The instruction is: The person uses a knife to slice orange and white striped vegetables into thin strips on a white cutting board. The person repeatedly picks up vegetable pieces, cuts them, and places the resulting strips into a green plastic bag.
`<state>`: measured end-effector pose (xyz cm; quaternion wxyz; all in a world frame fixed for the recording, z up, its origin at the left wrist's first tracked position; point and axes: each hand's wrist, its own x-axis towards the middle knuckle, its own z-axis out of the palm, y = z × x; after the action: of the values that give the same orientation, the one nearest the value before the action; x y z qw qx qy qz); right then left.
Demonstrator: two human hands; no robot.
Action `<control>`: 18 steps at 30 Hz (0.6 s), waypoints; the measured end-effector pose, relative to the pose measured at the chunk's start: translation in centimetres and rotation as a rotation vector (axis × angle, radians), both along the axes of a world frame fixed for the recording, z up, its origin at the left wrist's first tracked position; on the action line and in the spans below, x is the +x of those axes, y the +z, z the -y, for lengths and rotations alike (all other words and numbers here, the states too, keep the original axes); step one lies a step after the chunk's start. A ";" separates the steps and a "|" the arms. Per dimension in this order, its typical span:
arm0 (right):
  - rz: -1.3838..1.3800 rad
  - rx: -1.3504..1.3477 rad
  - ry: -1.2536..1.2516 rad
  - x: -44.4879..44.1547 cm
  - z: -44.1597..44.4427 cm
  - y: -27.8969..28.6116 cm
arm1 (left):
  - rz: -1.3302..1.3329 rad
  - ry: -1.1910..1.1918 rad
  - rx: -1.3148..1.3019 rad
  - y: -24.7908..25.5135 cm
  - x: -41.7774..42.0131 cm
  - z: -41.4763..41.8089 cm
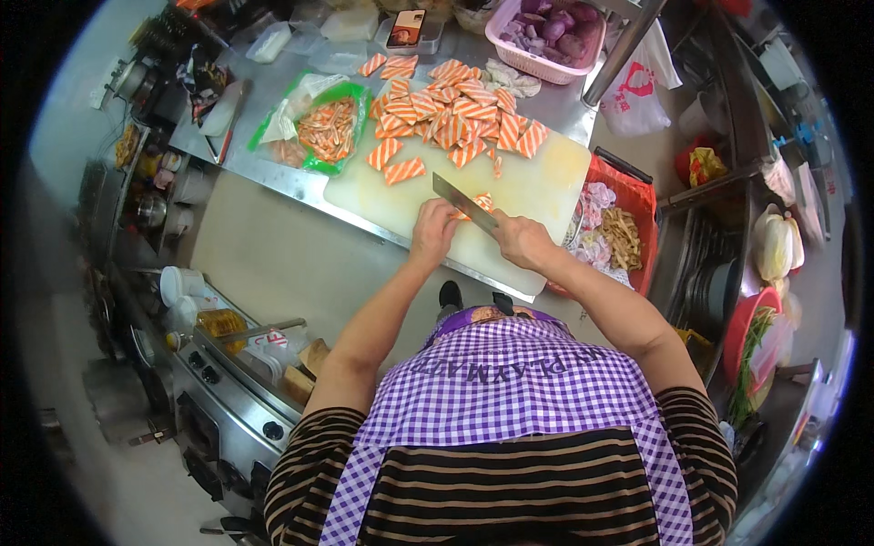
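My right hand (522, 239) grips the handle of a cleaver (464, 200), its blade slanting up and left above the white cutting board (567, 167). Under and beside the blade lies an orange-and-white striped piece (483, 201), partly hidden. My left hand (434, 225) is at the near side of the blade, its fingertips on a striped piece. Whether the edge touches the food I cannot tell. Farther up the board is a heap of flat striped pieces (450, 112), with a few loose ones nearer me. Left of it, a green plastic bag (358, 123) holds thin striped strips (328, 130).
A pink basket (546, 67) of purple vegetables stands at the table's far edge, near a metal post (621, 54). A phone (406, 29) rests on a plastic container. Right of the board is a red-lined bin (645, 252); a stove (232, 403) stands at lower left.
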<state>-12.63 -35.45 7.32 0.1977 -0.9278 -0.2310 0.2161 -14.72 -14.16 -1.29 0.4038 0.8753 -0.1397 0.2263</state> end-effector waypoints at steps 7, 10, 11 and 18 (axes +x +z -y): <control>-0.041 -0.012 0.009 0.3 0.0 1.5 | 0.027 -0.003 0.001 -1.1 0.2 -0.4; -0.091 0.005 -0.013 0.4 0.0 0.0 | 0.049 0.004 -0.012 -0.8 0.6 -0.2; -0.131 0.030 -0.026 1.2 0.3 -0.2 | 0.026 -0.013 -0.017 -0.6 0.7 -0.2; -0.204 0.114 -0.156 -0.4 1.6 2.3 | 0.118 0.222 0.012 1.6 3.4 -4.6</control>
<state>-12.99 -37.03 9.59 0.2889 -0.9034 -0.1485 0.2797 -11.35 -9.52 0.29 0.3621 0.8730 -0.0668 0.3199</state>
